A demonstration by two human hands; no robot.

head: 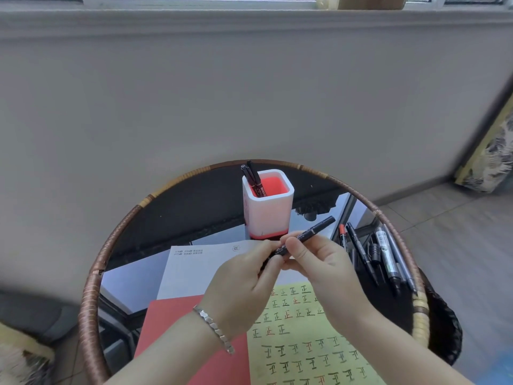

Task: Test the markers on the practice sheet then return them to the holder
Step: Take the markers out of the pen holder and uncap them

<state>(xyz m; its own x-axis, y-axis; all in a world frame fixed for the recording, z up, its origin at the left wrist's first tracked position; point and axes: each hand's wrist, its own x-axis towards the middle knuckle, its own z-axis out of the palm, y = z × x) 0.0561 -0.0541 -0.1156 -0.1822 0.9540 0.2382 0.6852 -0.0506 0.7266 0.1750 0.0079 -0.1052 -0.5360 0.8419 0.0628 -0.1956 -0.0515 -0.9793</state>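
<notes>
Both hands meet above the middle of the table. The left hand, a bracelet at its wrist, pinches the near end of a black marker. The right hand pinches the barrel just beyond it with thumb and forefinger. Beneath them lies the yellow practice sheet, filled with rows of test characters, overlapping a red sheet and a white paper.

I judge the marker light, stiff and smooth-sided. A grip at mid-barrel would carry it, while a pull at either end may only loosen a cap. Whether the near end is capped I cannot tell, since the left fingers cover it. The marker's long axis runs from near left to far right, rising, with the free end pointing toward the table's right rim.

Right of the hands, loose markers lie side by side on the glass. Farthest stands the white holder, upright and red inside, with two black markers leaning at its left corner. I count the held marker as not yet in it.
</notes>
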